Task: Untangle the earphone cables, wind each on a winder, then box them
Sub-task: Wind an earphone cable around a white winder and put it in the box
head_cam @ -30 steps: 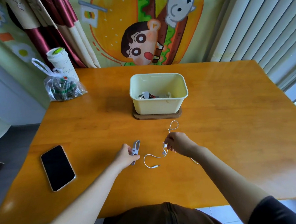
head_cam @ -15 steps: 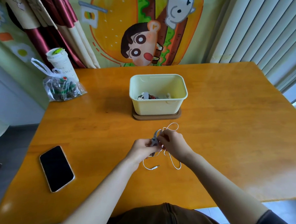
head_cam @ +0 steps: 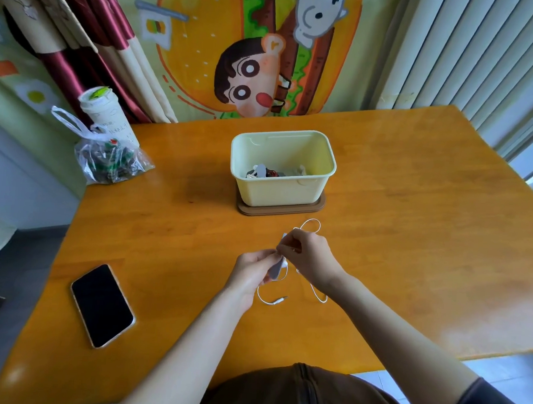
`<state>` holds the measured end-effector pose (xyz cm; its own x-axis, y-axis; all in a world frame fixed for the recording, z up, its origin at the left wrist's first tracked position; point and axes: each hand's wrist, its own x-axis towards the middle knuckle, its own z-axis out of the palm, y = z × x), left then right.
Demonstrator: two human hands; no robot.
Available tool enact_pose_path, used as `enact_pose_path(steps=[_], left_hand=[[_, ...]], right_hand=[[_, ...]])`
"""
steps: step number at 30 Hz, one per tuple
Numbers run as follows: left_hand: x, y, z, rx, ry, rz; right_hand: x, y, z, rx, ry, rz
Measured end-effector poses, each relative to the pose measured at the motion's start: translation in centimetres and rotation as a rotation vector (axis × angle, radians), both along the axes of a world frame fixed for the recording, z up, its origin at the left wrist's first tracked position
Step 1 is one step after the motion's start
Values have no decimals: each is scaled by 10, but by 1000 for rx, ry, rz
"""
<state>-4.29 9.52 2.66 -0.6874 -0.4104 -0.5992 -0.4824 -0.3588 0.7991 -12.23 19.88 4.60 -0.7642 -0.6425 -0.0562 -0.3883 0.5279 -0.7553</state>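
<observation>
Firmly, left grip (head_cam: 251, 270): winder (head_cam: 275, 270); right (head_cam: 310, 256): cable (head_cam: 280, 300)

Pretty bright, soft daylight coming in from the right by the blinds (head_cam: 482, 58), so the table (head_cam: 413, 209) has milky glare along its near right edge and the box (head_cam: 281, 190) throws a faint shadow to its left. The wide-angle lens bows the table edges and blinds hard toward the corners, and the thin earphone cable (head_cam: 280, 299) looks slightly soft.
</observation>
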Motion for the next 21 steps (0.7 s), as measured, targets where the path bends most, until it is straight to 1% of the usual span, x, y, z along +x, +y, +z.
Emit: enact_pose_path(steps=[3, 6, 8, 11, 16, 19, 21], left_hand=[[0, 0, 0, 90, 12, 70], [3, 0, -1, 86, 13, 48], [4, 2, -1, 87, 6, 31], [4, 3, 2, 129, 36, 64], [4, 4, 4, 238, 73, 151], [4, 4, 6, 247, 87, 161], [3, 4, 9, 298, 115, 173]], right_hand=[[4, 0, 1, -31, -4, 0], [6, 1, 0, -76, -21, 2], [7, 3, -2, -105, -28, -29], [10, 7, -5, -155, -53, -92], [11, 13, -3, -133, 10, -77], [11, 15, -3, -119, 32, -90], [11, 15, -2, -107, 26, -114]])
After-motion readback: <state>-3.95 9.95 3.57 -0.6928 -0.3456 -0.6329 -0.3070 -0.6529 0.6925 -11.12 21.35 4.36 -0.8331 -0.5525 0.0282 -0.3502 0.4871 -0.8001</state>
